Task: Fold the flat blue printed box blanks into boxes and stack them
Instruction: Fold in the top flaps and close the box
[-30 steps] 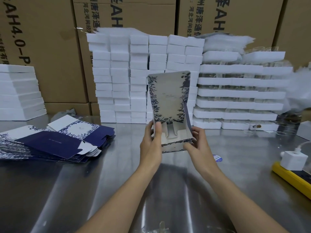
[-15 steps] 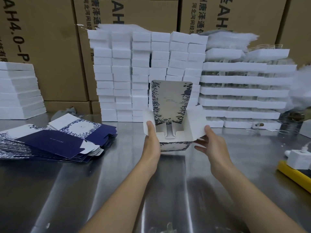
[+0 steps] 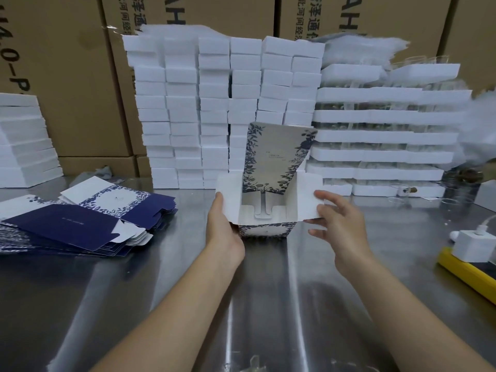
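Two hands hold one printed box (image 3: 265,229) at the middle of the steel table (image 3: 268,304).
White carton stacks (image 3: 214,103) line the back; flat blue blanks (image 3: 80,224) lie piled at left. Box: lid panel upright, both side flaps splayed outward. Left hand (image 3: 222,232) grips the left wall, thumb on the flap. Right hand (image 3: 341,232) pinches the right flap.

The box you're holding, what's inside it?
Nothing is packed in the box. Only its white walls and the folded bottom flaps show. The inside of the near wall is hidden.
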